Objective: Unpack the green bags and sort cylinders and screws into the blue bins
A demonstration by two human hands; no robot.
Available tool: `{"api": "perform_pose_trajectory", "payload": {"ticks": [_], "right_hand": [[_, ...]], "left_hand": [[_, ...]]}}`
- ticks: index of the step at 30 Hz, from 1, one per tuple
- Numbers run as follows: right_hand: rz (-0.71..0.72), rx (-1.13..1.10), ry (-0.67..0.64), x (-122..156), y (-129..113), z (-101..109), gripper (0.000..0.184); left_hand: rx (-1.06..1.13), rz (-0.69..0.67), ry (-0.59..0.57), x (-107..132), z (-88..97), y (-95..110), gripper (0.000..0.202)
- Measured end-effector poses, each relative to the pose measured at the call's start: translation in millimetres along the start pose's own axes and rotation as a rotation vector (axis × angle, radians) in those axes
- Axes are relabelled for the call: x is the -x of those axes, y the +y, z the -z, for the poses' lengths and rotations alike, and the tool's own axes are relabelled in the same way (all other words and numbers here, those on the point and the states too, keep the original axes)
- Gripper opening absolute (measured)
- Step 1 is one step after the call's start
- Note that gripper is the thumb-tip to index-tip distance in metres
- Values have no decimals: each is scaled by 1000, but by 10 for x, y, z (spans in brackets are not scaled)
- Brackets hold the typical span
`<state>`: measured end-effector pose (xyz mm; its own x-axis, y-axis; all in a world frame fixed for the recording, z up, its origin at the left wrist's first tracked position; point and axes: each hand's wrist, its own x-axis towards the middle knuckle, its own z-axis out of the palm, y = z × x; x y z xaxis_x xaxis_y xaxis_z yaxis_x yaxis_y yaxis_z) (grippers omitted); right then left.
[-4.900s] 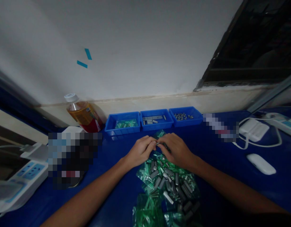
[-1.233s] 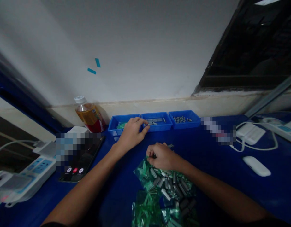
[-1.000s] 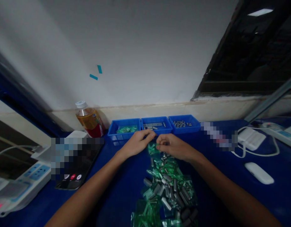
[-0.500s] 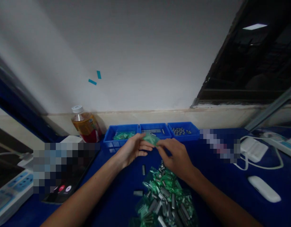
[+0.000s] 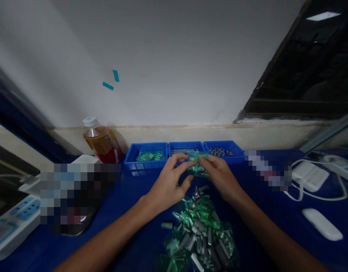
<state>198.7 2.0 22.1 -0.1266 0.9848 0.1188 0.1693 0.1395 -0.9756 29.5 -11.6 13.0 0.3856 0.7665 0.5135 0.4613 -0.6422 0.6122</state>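
Note:
A small green plastic bag (image 5: 197, 169) hangs between my two hands, above the blue table and just in front of the middle tray. With thumb and fingers, my right hand (image 5: 220, 175) pinches its right side. My left hand (image 5: 171, 181) has its fingers at the bag's left edge, the index finger across its front, while the thumb stands off lower down. Small contents in the bag are too blurred to name. Below my hands lies a heap of green bags (image 5: 200, 207) and grey metal bars (image 5: 210, 247). One short grey bar (image 5: 167, 225) sits left of the heap.
Three blue trays line the wall: green bags in the left tray (image 5: 128, 156), rods in the middle tray (image 5: 187, 144), small metal parts in the right tray (image 5: 239, 154). A drink bottle (image 5: 102, 141), phone (image 5: 77, 226) and power strip (image 5: 19, 219) stand left. A white case (image 5: 322, 223) and cables lie right.
The green bag has moved right and now faces me more flatly. My left hand has turned, its index finger now over the bag's front. The view has tilted slightly downward.

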Motion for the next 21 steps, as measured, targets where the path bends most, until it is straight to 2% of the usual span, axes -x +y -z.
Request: {"api": "perform_pose_trajectory", "payload": {"ticks": [2, 4, 6, 8, 10, 13, 17, 21], "right_hand": [[109, 172, 24, 21, 6, 2, 31], [244, 368, 51, 48, 36, -1, 30], [400, 568, 12, 74, 85, -7, 31], [524, 731, -70, 96, 132, -17, 36], [581, 811, -138, 109, 152, -29, 38], [610, 777, -153, 115, 110, -40, 40], [589, 717, -147, 104, 5, 25, 38], [488, 839, -325, 115, -18, 105, 26]], "left_hand": [[111, 178, 15, -46, 35, -12, 21], [285, 390, -5, -94, 77, -34, 36], [460, 555, -38, -135, 115, -55, 48], [568, 647, -63, -169, 158, -69, 46], [593, 678, -87, -201, 228, -87, 33], [454, 632, -61, -245, 402, -172, 19], [2, 547, 23, -282, 670, -438, 29], [-361, 592, -55, -275, 823, -731, 34]]}}
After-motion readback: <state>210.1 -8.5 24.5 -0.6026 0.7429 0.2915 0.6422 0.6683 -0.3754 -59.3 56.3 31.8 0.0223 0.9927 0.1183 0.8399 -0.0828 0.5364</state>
